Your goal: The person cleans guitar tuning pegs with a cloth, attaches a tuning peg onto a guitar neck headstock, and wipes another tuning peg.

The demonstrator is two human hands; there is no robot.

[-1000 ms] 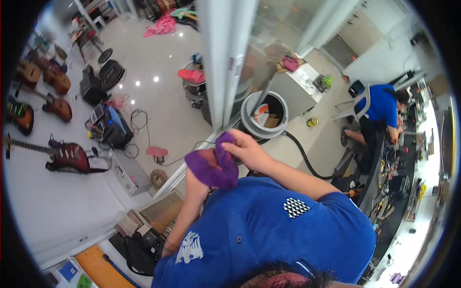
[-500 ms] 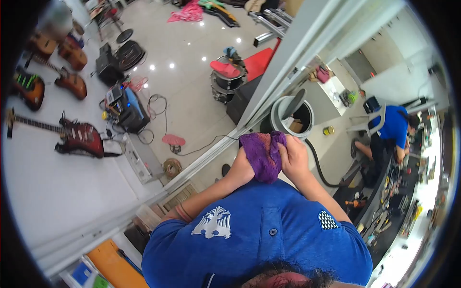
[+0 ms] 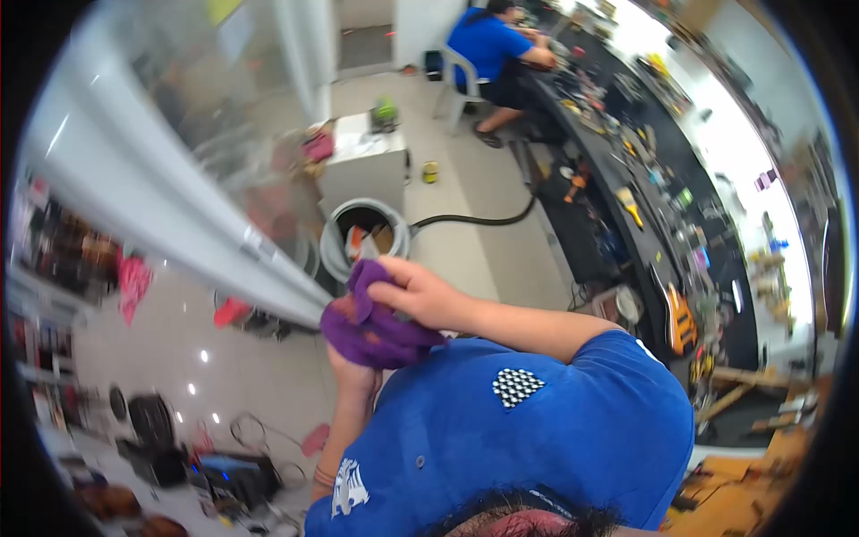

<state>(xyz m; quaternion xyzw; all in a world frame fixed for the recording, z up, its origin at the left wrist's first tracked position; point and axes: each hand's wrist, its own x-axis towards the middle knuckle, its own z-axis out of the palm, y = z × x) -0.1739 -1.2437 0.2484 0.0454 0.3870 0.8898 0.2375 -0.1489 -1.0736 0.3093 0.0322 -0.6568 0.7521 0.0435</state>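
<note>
A purple cloth (image 3: 385, 336) with a reddish-brown patch is bunched up in front of my chest. My right hand (image 3: 425, 294) grips its upper edge, fingers pinched round a fold. Underneath, my left hand (image 3: 356, 369) supports the cloth from below and to the left. Its fingers are mostly hidden by the fabric, but it appears closed on the cloth. Just beyond both hands stands a grey round bin (image 3: 333, 242) with crumpled waste inside.
A long black workbench (image 3: 640, 228) covered with tools runs along the right, where a person in a blue shirt (image 3: 488, 45) sits on a white chair. An orange guitar body (image 3: 680, 318) lies there. A white door frame (image 3: 197, 210) stands left; a black hose (image 3: 479, 220) crosses the floor.
My view has swung to the right, bringing the workbench closer to the middle. Both hands keep hold of the purple cloth, my right hand now above and my left hand below it.
</note>
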